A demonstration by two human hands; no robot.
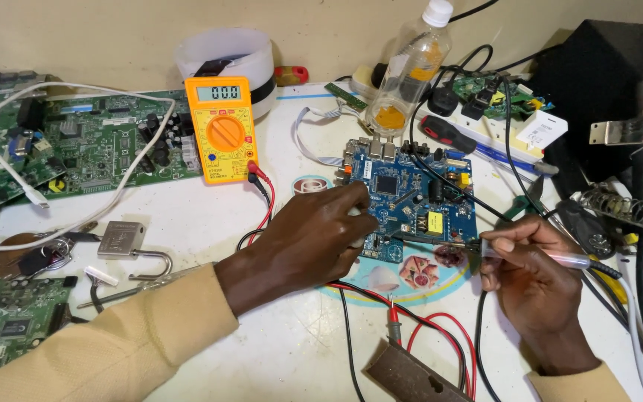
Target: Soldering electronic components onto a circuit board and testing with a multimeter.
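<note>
Head view: the work surface is a white table (210, 216) with light-blue printed markings, set against a plain beige wall (113, 30). At the rear left lies a large green circuit board (106, 145) with a white cable (61, 134) looped over it; a second green board (9, 316) sits at the near left edge. A yellow-orange multimeter (221, 128) with a grey display and round dial stands behind centre, in front of a white roll (228, 59); its red and black leads run forward across the table. A clear plastic bottle (411, 67) with a white cap and amber liquid leans at the rear. A metal padlock (124, 242) lies open at the left. A black box (604, 82) occupies the rear right corner. The blue circuit board (411, 197) lies flat at table centre. The left hand (310, 242) rests on the board's near left corner, fingers curled and pressing down on it. The right hand (533, 279) grips a slim soldering iron (552, 257) pen-fashion, fingers closed around it, tip touching the board's near edge.
</note>
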